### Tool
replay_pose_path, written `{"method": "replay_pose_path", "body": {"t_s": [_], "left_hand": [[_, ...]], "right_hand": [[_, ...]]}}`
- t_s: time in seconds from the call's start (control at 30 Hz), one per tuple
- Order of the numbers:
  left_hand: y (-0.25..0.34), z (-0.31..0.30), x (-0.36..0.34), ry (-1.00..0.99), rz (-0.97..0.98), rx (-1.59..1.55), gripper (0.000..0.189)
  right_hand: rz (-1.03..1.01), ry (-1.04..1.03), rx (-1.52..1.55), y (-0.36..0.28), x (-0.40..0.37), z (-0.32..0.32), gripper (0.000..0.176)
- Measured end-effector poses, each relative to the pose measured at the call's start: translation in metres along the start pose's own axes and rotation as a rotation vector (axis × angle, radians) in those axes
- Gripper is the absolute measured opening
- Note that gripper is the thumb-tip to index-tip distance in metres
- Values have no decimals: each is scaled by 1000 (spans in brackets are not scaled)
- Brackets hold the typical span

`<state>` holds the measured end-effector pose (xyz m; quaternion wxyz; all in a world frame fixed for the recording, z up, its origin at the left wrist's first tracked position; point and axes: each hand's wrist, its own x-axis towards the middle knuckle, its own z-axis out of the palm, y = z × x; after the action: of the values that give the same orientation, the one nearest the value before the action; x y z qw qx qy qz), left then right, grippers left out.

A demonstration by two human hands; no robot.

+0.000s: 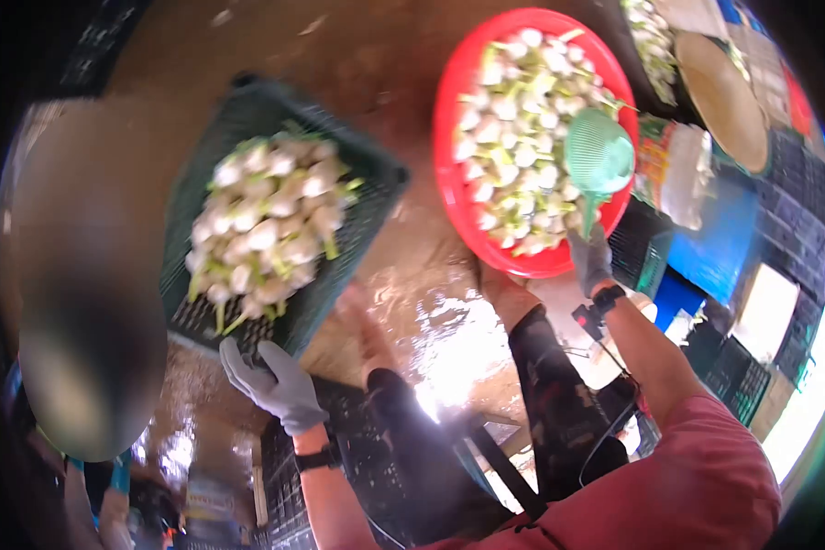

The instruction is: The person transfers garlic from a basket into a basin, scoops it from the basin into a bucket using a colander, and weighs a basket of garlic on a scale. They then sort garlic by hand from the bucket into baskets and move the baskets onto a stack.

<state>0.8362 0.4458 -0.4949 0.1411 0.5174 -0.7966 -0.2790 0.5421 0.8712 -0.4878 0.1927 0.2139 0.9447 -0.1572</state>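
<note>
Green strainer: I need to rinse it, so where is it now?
In the head view, the green strainer is at upper right, over the right side of the red tub, its handle in the right hand.

The green strainer (599, 151), round with fine holes, lies over the red tub's right side at upper right, handle toward the frame's bottom. Whitish bulbs with green stems fill the round tub (445, 137) and heap inside the dark green, slatted crate (368, 170), slanted left of centre.

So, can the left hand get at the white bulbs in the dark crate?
Probably yes: the left hand is open at the near edge of the crate, and the heaped bulbs lie uncovered just past its rim.
</note>
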Motion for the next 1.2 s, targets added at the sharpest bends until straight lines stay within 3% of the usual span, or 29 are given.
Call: {"method": "replay_pose_path", "body": {"t_s": [0.07, 0.13, 0.2, 0.3, 0.33, 0.37, 0.47, 0.5, 0.57, 0.67, 0.77, 0.8, 0.9, 0.93, 1.0, 1.03, 1.1, 1.13, 1.2], "left_hand": [[47, 25, -19, -138, 169, -91, 45], [92, 53, -37, -334, 312, -217, 42], [143, 92, -60, -470, 287, -342, 41], [210, 157, -74, -673, 279, -457, 42], [242, 194, -77, -749, 86, -494, 45], [263, 219, -74, -794, -128, -532, 49], [253, 285, -61, -657, 58, -350, 58], [250, 299, -53, -693, 15, -301, 61], [252, 316, -42, -754, -93, -272, 66], [263, 324, -38, -814, -335, -450, 72], [261, 332, -40, -818, -406, -569, 75], [260, 333, -38, -808, -430, -611, 76], [263, 333, -31, -815, -551, -777, 78], [266, 332, -30, -827, -602, -787, 77], [272, 331, -25, -851, -707, -811, 76], [266, 340, -23, -828, -610, -772, 73], [277, 341, -16, -898, -806, -868, 71], [280, 341, -14, -933, -908, -912, 70], [274, 350, -10, -981, -789, -1000, 61]], "right_hand": [[-150, -74, -256, 66, 41, -12, 50], [-48, -81, -209, 90, 61, -14, 60], [291, 24, 140, 45, 73, -8, 74], [53, 161, -144, 85, 146, 15, 81], [35, 162, -280, 90, 161, 11, 82], [1, 170, -278, 89, 163, 6, 67], [-173, -61, -1, 83, 148, -47, 45], [-253, -45, -38, 87, 137, -66, 28], [-530, -44, 73, 105, 117, -98, 26], [-3, -396, 315, 58, 70, -149, 32], [-17, -529, 233, -1, 94, -150, 32], [-60, -581, 478, 8, 121, -129, 33], [-690, -223, -176, -59, 181, -89, 30], [-681, -236, -376, -73, 197, -73, 29], [-380, -580, -271, -87, 203, -48, 27], [-179, -711, -70, -79, 205, -30, 25], [-90, -828, -19, -73, 193, -15, 21], [-207, -822, -174, -74, 175, -18, 19], [-235, -873, -123, -67, 156, -13, 24]]}}
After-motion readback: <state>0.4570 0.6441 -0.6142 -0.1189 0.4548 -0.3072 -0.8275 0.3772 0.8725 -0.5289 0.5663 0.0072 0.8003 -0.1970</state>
